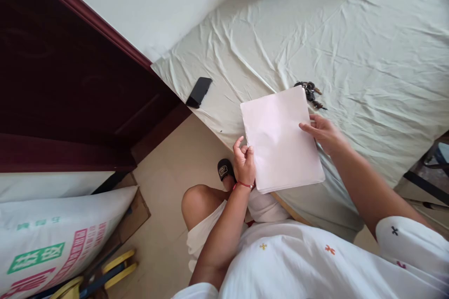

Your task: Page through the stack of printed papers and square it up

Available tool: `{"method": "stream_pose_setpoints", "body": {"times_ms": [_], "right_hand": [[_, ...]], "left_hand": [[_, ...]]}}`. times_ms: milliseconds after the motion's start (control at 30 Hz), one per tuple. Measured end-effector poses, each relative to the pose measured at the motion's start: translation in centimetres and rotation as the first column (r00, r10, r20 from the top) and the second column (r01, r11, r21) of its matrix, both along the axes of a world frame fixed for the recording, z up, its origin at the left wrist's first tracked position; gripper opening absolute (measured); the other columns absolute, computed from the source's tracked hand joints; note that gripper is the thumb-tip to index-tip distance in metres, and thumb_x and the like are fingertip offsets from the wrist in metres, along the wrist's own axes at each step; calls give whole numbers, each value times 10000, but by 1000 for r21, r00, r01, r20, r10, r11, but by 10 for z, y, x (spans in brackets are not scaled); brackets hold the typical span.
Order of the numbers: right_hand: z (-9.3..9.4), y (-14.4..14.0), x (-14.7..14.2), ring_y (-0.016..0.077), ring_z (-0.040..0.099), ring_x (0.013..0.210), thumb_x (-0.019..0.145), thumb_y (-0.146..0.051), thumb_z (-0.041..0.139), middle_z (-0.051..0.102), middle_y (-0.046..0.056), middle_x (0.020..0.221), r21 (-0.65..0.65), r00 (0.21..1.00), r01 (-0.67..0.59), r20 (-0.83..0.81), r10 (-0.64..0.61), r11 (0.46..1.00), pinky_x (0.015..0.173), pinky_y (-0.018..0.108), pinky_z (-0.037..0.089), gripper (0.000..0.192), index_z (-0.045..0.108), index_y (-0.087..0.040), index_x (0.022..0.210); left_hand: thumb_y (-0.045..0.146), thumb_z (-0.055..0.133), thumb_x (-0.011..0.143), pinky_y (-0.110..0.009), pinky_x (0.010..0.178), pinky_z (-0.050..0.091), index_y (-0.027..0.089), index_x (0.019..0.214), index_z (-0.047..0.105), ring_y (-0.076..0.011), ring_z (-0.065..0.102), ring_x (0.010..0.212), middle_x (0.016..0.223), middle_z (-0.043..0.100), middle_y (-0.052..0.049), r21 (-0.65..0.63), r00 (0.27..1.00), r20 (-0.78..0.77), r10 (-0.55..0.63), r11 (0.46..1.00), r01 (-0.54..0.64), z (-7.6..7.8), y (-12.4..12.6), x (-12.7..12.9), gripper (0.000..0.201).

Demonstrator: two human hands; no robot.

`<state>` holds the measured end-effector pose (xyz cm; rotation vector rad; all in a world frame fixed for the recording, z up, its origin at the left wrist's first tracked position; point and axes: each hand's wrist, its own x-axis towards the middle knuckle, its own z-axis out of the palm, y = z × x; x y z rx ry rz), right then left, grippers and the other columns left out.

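Left hand [244, 161]: fingers curled, thumb and fingertips pinching the left edge of a stack of pale pink paper [280, 142] near its lower corner. Red string around that wrist. Right hand [322, 131]: fingers spread narrow, fingertips laid on the stack's top face at the right edge, thumb side hidden behind the sheets, so the grip underneath cannot be told. The stack is held tilted, just above the near edge of the bed [368, 56], overlapping it and the person's lap.

Just beyond the stack's upper right corner, a bunch of keys [310, 92] lies on the wrinkled pale green sheet. Further left, near the bed's corner, a black phone [199, 92]. Below the hands: bare knee, a black slipper [225, 168] on the tiled floor. Far left, a dark red door and a printed white sack [52, 238].
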<state>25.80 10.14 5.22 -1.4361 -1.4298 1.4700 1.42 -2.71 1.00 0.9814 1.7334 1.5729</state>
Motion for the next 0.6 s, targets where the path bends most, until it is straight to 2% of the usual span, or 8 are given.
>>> {"method": "stream_pose_setpoints", "body": {"times_ms": [67, 133, 200, 267, 367, 433, 533, 600], "right_hand": [[3, -9, 3, 324, 790, 905, 744, -592, 872, 807, 83, 965, -175, 978, -18, -209, -19, 984, 833, 500, 653, 558, 734, -243, 1157], [6, -20, 5, 334, 795, 915, 660, -567, 947, 814, 86, 948, -305, 960, -31, -276, -57, 952, 863, 515, 661, 521, 766, -243, 1026], [9, -29, 5, 333, 797, 894, 602, -547, 987, 818, 89, 923, -360, 956, -28, -281, -80, 933, 854, 505, 670, 503, 779, -233, 936], [10, -37, 3, 320, 796, 844, 562, -540, 1007, 819, 87, 902, -356, 956, -9, -276, -96, 935, 796, 467, 678, 505, 784, -223, 886], [13, -43, 0, 290, 784, 767, 567, -562, 998, 817, 74, 878, -267, 955, 31, -276, -108, 963, 694, 407, 666, 494, 784, -213, 843], [17, -43, 0, 275, 780, 769, 620, -572, 972, 818, 61, 894, -146, 956, 55, -278, -94, 988, 687, 393, 657, 455, 787, -216, 836], [32, -39, 4, 271, 775, 819, 698, -553, 936, 811, 38, 904, 101, 964, 105, -255, -76, 989, 743, 412, 657, 366, 793, -234, 805], [44, -35, 8, 289, 772, 874, 724, -549, 919, 803, 33, 902, 263, 968, 153, -235, -90, 953, 793, 444, 656, 328, 791, -251, 773]], "left_hand": [[537, 657, 968, -279, 711, 458, 215, 1418, 524, -143, 520, 673, 754, 533, 46, 1, 1000, 5, -3, 1000, 3, 1, 1, 0, 569], [565, 676, 952, -286, 716, 474, 213, 1447, 522, -148, 546, 680, 756, 553, 41, -7, 1000, 19, -19, 1000, 19, 1, 2, 0, 626], [587, 706, 929, -293, 749, 498, 219, 1484, 508, -154, 583, 711, 774, 584, 35, -17, 997, 63, -42, 999, 43, 2, 1, -1, 694], [597, 759, 888, -300, 807, 526, 235, 1502, 500, -160, 631, 772, 822, 636, 24, -20, 984, 166, -65, 997, 70, 5, 2, -2, 758], [584, 869, 785, -335, 950, 556, 249, 1442, 554, -194, 710, 976, 1028, 744, -34, 17, 902, 411, -133, 990, 138, 18, 5, -3, 802], [541, 919, 738, -383, 1056, 547, 232, 1366, 625, -239, 711, 1157, 1199, 764, -89, 66, 832, 505, -230, 971, 229, 31, 11, -3, 759], [505, 980, 652, -456, 1099, 554, 206, 1272, 718, -285, 726, 1178, 1155, 798, -107, 106, 807, 468, -362, 929, 355, 56, 24, -4, 737], [538, 986, 620, -494, 1081, 575, 195, 1177, 772, -298, 748, 1126, 1057, 819, -95, 113, 824, 386, -415, 908, 404, 73, 32, -4, 688]]}}
